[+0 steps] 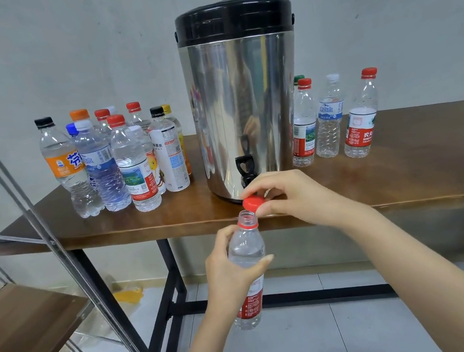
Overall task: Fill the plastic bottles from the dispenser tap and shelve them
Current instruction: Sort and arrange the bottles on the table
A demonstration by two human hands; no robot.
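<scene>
Gripping the clear plastic bottle with the red-and-white label (pixel 248 242) round its upper body, the left hand (pixel 232 269) holds it upright in the air, lower than the front edge of the brown wooden table (pixel 402 156). The right hand (pixel 293 193) sits just above it and pinches the small red screw cap (pixel 253 202) between thumb and fingertips. The cap hangs close over the open mouth but is not seated on it. Just beyond the right hand's fingers stands the tall stainless-steel dispenser with the black lid (pixel 243 98), its black tap (pixel 245 167) a little above the cap.

Water seems to reach the bottle's shoulder, so it is probably full and fairly heavy for its size. The thin wall looks soft, and a hard squeeze with the mouth open would likely push water out. A light hold high on the body, where the taper stiffens the wall, suits it best, and any drips would make the plastic slick. The cap looks rigid and should go down square onto the thread.

Left of the left hand, a cluster of capped bottles (pixel 120 162) stands on the table, and a few more capped bottles (pixel 330 119) stand right of the right hand. The metal-framed shelf with wooden boards (pixel 15 323) is further left.
</scene>
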